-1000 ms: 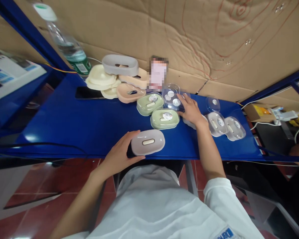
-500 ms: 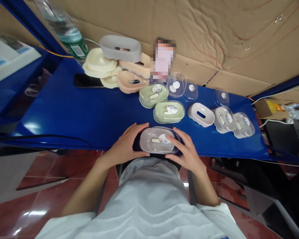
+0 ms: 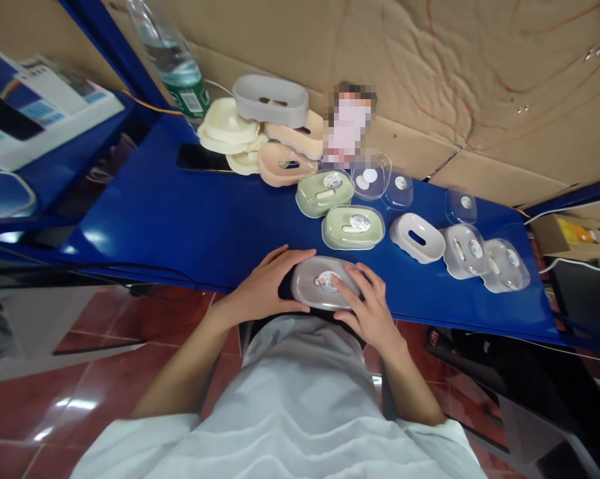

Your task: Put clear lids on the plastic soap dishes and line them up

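A light grey oval soap dish with a slot sits at the table's front edge, right before me. Over it lies a clear plastic lid whose round white sticker partly covers the slot. My left hand curves around the dish's left end, thumb at the near side and fingers at the far side. My right hand grips the lid's right end, with one fingertip on the sticker. Just beyond stand two green lidded soap dishes, the nearer one closest to my hands.
To the right are an uncovered pale dish and two lidded ones. Loose clear lids lie behind. Grey, peach and cream dishes pile up at back left, near a water bottle and a phone. A black cable crosses the left.
The clear lid has shifted left over the grey dish with my right hand, so its sticker now overlaps the slot. My left hand stays around the left end. The view has turned slightly.
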### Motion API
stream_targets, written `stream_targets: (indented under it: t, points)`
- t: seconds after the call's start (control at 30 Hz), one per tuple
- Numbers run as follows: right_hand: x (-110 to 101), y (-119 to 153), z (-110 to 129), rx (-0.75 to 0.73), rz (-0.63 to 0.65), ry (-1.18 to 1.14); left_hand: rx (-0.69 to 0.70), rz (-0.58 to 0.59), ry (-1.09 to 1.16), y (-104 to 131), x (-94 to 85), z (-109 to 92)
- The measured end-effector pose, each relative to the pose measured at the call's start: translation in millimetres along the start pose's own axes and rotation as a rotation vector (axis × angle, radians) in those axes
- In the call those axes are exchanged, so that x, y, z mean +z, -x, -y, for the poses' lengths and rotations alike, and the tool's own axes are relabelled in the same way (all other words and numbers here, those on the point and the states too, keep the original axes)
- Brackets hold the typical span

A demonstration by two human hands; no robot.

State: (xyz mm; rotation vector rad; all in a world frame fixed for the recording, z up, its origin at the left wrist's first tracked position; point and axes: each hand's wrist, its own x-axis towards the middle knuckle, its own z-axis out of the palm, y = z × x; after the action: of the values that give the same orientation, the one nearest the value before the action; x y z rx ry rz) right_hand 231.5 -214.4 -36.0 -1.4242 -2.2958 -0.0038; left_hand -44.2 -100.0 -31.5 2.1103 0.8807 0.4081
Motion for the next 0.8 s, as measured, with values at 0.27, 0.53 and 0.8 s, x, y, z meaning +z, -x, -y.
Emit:
stream_targets:
  t: [0.27,0.53,0.8]
  points:
    - [0.7,-2.8,4.4,-0.014,-0.034,0.032,0.052,-0.017,-0.01,-0.6,-0.1,-0.4]
    - [3.2,-9.4,8.4,0.029,-0.063,-0.008,0.102,-0.005,-0.026,-1.8,-1.6,2.5]
    - [3.5,-9.7,9.3,0.081,0.084,-0.09,0.141,-0.028,-0.004,2.7,-4.7,-0.3]
